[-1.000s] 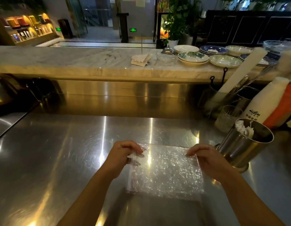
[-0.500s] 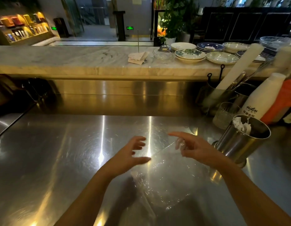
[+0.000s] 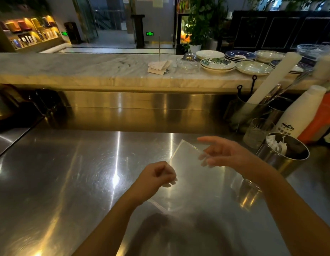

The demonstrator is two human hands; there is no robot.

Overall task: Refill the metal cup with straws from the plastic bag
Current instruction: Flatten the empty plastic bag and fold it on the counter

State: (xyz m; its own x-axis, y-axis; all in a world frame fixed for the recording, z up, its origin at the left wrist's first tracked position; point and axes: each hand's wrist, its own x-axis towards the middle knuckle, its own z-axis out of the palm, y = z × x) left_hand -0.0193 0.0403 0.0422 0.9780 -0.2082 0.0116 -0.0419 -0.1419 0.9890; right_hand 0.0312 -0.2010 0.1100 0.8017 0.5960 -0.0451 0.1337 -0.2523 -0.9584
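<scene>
A clear plastic bag (image 3: 190, 180) is held up off the steel counter (image 3: 68, 182), stretched flat between both hands. My left hand (image 3: 156, 177) pinches its near left edge with curled fingers. My right hand (image 3: 223, 153) grips its far right edge, index finger pointing left. No straws show inside the bag. The metal cup (image 3: 282, 157) stands just right of my right hand, with several white paper-wrapped straws (image 3: 277, 145) leaning inside it.
Behind the cup stand a glass tumbler (image 3: 256, 132), a white bottle (image 3: 299, 115), an orange bottle (image 3: 321, 119) and a utensil holder with a white roll (image 3: 271, 80). Stacked plates (image 3: 217, 64) sit on the marble ledge (image 3: 86, 71).
The bag lay flat and crinkled on the counter under both hands; both hands have lifted it off the counter, tilted it and pulled it taut. The right hand has moved up towards the cup.
</scene>
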